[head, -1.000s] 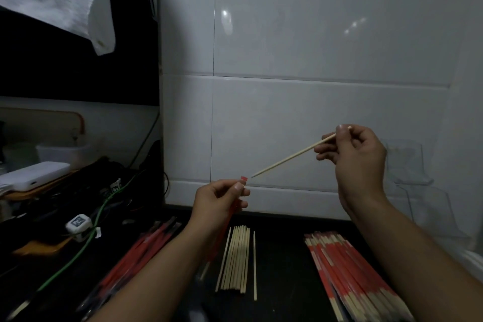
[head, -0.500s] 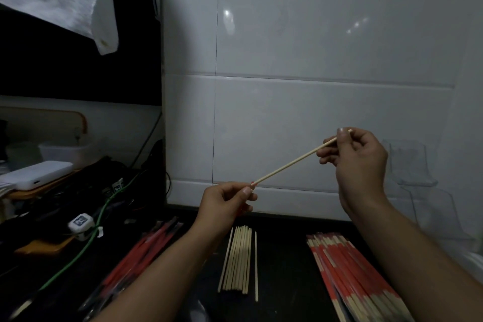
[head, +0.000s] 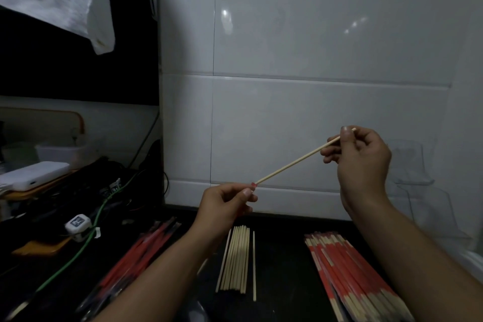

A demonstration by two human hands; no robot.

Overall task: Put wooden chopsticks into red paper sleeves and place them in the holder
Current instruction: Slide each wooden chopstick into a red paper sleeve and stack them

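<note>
Pinching a chopstick (head: pixel 300 161) by its upper end, right hand (head: pixel 362 162) raised before white tiles; left hand (head: pixel 226 206) gripping a red sleeve (head: pixel 253 184) at the stick's lower tip. Below on the dark counter (head: pixel 279 269): bare sticks (head: pixel 235 259) between loose sleeves (head: pixel 141 253) and sleeved pairs (head: pixel 350 274). Clear holder (head: pixel 428 191) at right.

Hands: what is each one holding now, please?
Left hand: pinches the red sleeve at its mouth.
Right hand: pinches the chopstick at its upper end.
</note>
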